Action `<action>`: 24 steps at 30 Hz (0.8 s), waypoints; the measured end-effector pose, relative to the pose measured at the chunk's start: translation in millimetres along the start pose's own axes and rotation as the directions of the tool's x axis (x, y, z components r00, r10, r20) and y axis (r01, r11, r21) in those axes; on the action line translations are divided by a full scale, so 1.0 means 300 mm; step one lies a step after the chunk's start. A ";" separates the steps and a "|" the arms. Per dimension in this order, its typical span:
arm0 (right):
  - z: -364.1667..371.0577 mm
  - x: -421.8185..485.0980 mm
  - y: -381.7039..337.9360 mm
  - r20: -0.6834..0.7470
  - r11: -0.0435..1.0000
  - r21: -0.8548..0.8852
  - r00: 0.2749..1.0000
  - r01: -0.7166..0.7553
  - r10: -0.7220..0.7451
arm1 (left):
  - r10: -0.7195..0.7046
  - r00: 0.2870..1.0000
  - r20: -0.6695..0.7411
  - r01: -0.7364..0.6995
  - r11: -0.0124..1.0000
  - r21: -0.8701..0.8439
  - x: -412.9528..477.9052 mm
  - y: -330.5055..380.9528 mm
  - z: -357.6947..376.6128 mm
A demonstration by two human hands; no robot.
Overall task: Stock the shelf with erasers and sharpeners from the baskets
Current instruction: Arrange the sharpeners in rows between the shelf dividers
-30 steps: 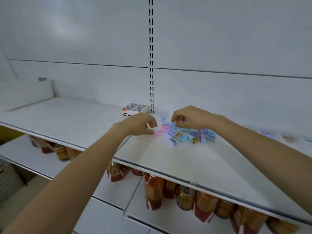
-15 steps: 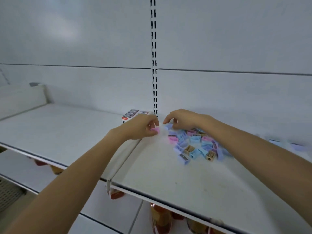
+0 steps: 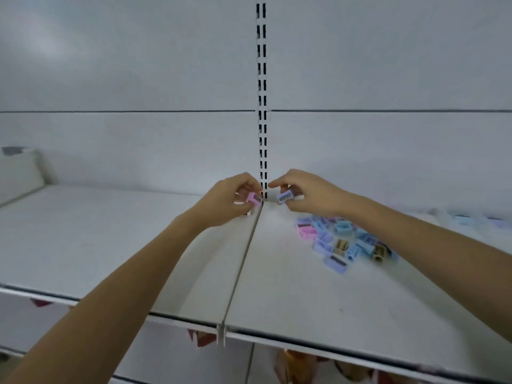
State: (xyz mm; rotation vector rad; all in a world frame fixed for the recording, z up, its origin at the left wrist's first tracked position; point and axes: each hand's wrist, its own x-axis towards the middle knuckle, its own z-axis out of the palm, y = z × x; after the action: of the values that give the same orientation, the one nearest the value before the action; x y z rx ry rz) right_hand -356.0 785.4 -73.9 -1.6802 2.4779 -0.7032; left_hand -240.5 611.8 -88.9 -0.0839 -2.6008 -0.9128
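Observation:
My left hand (image 3: pixel 227 202) pinches a pink sharpener (image 3: pixel 253 197) at the back of the white shelf (image 3: pixel 277 286), beside the slotted upright. My right hand (image 3: pixel 307 194) pinches a light blue sharpener (image 3: pixel 285 196) just to the right of it, a little above the shelf. The two hands are close, nearly touching. A loose pile of several pink, blue, purple and tan sharpeners (image 3: pixel 346 242) lies on the shelf to the right, under my right forearm. The eraser box behind my left hand is almost fully hidden.
The slotted upright (image 3: pixel 261 106) runs up the back panel between the two shelf boards. A white block (image 3: pixel 19 167) stands at the far left. More small blue items (image 3: pixel 471 218) lie blurred at the far right. Red and amber packages (image 3: pixel 293 361) sit on the shelf below.
Both hands rose from the pile toward the back of the shelf, each now holding a sharpener. The view tilted up and shifted right, so the pile sits lower right.

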 end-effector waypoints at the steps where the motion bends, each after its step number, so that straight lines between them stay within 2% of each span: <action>1: 0.008 -0.008 -0.007 -0.026 1.000 0.017 1.000 -0.001 0.001 | 0.013 1.000 0.001 -0.013 1.000 0.009 0.002 -0.006 -0.002; 5: 0.031 -0.034 -0.029 -0.086 0.999 0.026 0.996 -0.027 0.029 | 0.081 0.997 0.002 -0.081 0.995 0.062 0.020 -0.012 -0.014; 14: 0.031 -0.185 -0.021 -0.244 0.983 -0.059 0.957 -0.176 0.157 | 0.266 0.960 0.088 -0.273 0.960 0.066 0.048 0.024 0.074; 21: 0.000 -0.385 0.011 -0.331 0.949 -0.099 0.909 -0.300 0.253 | 0.368 0.908 0.201 -0.377 0.926 0.003 0.066 0.158 0.197; 24: -0.030 -0.481 0.030 -0.385 0.956 -0.080 0.893 -0.283 0.232 | 0.399 0.890 0.221 -0.414 0.910 0.020 0.084 0.237 0.244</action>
State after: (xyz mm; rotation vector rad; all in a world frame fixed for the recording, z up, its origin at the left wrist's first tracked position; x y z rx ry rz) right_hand -308.7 920.3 -97.9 -1.3079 2.9969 -0.9123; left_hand -275.5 711.0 -90.0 -0.7191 -2.6475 -0.6927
